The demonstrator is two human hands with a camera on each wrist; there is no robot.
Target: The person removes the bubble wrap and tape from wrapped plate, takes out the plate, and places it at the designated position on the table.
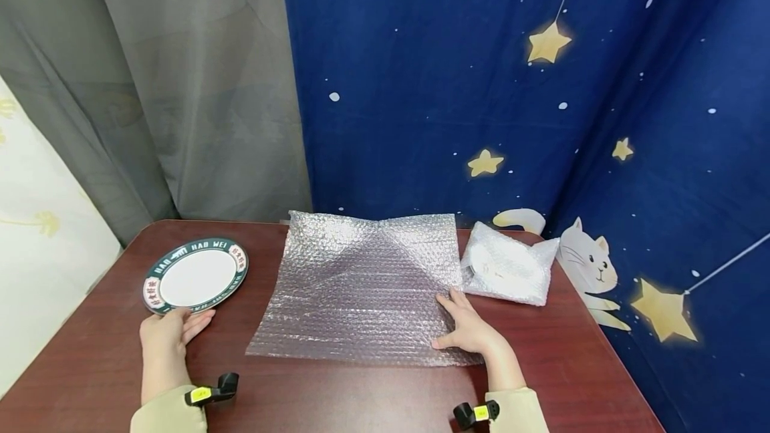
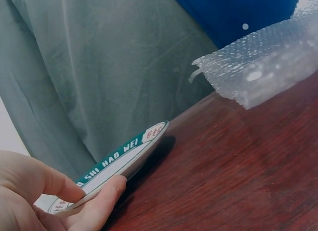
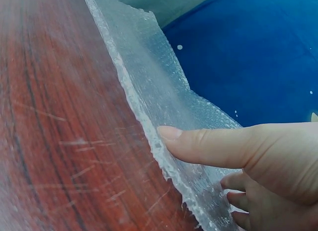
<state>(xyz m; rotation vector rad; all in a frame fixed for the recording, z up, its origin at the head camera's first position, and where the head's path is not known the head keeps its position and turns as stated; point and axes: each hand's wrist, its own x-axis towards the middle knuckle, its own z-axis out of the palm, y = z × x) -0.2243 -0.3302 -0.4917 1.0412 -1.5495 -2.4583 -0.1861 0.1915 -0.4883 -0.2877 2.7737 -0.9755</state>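
A white plate (image 1: 198, 277) with a dark green lettered rim is at the left of the table. My left hand (image 1: 165, 333) pinches its near edge between thumb and fingers, and the left wrist view shows the plate (image 2: 117, 164) tilted, with a shadow beneath. Mid-table lies a sheet of bubble wrap (image 1: 361, 286), its far edge standing up a little near the curtain. My right hand (image 1: 472, 329) rests on the sheet's right part, fingers spread. In the right wrist view the thumb lies by the near edge of the bubble wrap (image 3: 149, 82).
A bubble-wrapped package (image 1: 508, 266) with something white inside lies at the table's back right, close beside the sheet. Behind the brown wooden table (image 1: 337, 396) hang a grey curtain (image 1: 222, 85) and a blue starry curtain (image 1: 409, 85).
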